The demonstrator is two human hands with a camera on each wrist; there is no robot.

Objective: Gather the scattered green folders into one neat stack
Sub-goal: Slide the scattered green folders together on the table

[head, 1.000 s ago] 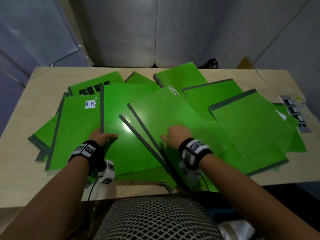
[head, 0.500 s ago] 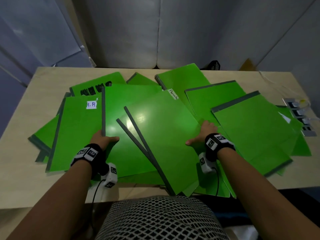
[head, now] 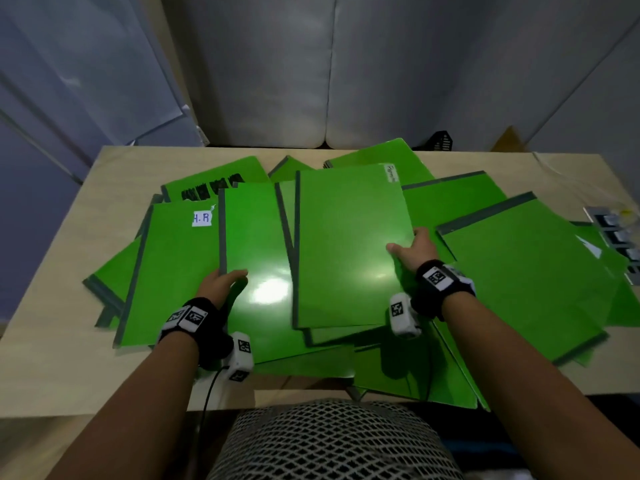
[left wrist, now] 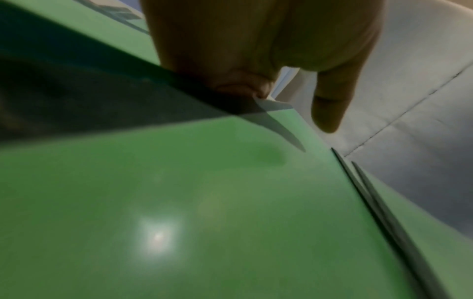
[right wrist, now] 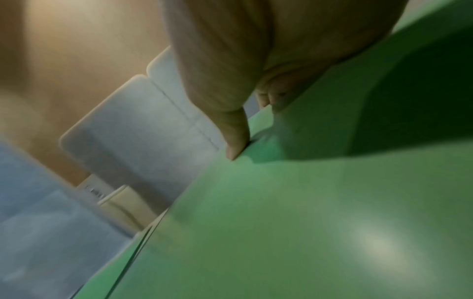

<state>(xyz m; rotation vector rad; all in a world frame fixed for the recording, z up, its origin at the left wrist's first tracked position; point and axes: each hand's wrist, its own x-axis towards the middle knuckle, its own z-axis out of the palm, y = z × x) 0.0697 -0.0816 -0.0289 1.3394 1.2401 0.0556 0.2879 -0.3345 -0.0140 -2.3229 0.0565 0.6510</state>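
Observation:
Several green folders lie fanned over a light wooden table (head: 52, 358). My left hand (head: 225, 277) grips the left, dark-spined edge of a middle folder (head: 256, 244), thumb on top and fingers tucked under. My right hand (head: 405, 242) pinches the right edge of the top folder (head: 349, 244), which lies nearly square beside the left one and partly over it. In the left wrist view the fingers curl under the folder (left wrist: 204, 202). In the right wrist view the thumb presses on the green cover (right wrist: 307, 222). A folder labelled "H.R" (head: 173, 271) lies left; a large one (head: 519, 271) lies right.
A grey power strip (head: 616, 237) with cables sits at the table's right edge. Behind the table a black basket (head: 441, 142) stands against a grey padded wall. A mesh chair back (head: 329, 441) is at the near edge, where some folders overhang.
My right hand went from the folder's middle to its right edge and turned the top folder from a slant to nearly straight. The left hand kept its grip in place.

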